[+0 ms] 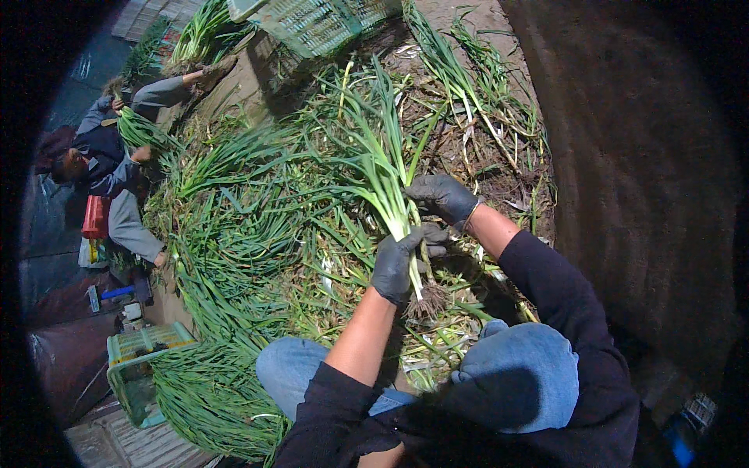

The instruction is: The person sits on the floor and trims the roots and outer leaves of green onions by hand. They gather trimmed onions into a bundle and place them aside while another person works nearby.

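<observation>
Both of my hands wear dark gloves. My left hand [398, 264] is closed around the white stems of a few green onions [383, 193], whose leaves point up and away from me. A tuft of soil-covered roots [428, 301] hangs just below that hand. My right hand [446, 202] is at the upper right side of the same stems, with its fingers against a stalk; the exact finger contact is partly hidden. Loose leaves and peeled scraps [327, 275] lie beneath both hands.
A large heap of green onions [216, 398] lies at lower left beside a green plastic crate [126, 380]. Another crate [316, 26] stands at the top. More onions with roots [468, 99] lie at upper right. A person [105, 158] sits at left, holding onions.
</observation>
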Available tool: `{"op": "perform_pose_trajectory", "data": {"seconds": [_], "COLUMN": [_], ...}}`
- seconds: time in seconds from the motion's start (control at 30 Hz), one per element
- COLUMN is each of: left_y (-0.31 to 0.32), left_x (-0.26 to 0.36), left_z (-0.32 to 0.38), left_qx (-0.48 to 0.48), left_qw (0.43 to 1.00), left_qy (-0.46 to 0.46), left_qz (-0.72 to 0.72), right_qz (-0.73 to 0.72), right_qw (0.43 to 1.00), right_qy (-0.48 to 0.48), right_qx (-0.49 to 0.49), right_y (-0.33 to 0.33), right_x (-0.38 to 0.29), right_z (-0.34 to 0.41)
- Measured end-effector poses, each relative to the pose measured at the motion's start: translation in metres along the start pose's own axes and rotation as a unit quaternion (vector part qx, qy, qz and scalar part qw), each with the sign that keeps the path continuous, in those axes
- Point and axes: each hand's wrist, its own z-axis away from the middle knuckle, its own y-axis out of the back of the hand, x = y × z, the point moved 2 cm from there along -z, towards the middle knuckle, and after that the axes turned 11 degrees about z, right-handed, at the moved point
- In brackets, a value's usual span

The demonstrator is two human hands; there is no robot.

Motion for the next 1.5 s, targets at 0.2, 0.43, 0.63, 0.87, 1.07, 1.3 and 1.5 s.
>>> {"op": "perform_pose_trajectory", "data": {"seconds": [0.2,0.43,0.63,0.87,1.07,1.3,1.5], "left_y": [0.020,0.011,0.031,0.000,0.015,0.039,0.047], "left_x": [-0.005,-0.014,0.070,0.056,0.096,0.169,0.170], "left_z": [-0.003,0.011,0.026,-0.018,-0.018,0.002,0.000], "left_qx": [0.152,0.219,0.193,0.206,0.226,0.159,0.225], "left_qw": [0.979,0.966,0.936,0.973,0.957,0.967,0.941], "left_qy": [-0.130,-0.112,-0.249,-0.063,-0.099,-0.164,-0.214], "left_qz": [0.045,-0.074,0.160,-0.086,-0.151,-0.118,-0.134], "right_qz": [-0.101,0.244,0.071,0.118,0.320,0.492,0.603], "right_qw": [0.989,0.967,0.990,0.989,0.943,0.734,0.644], "right_qy": [-0.107,-0.010,-0.066,0.088,0.030,0.026,0.026], "right_qx": [0.002,0.070,0.102,-0.001,-0.086,-0.467,-0.471], "right_y": [0.003,0.017,0.040,-0.022,-0.022,-0.077,-0.084], "right_x": [0.005,0.018,0.033,0.000,-0.008,0.029,0.056], "right_z": [0.019,0.008,0.016,0.022,0.056,0.117,0.124]}}
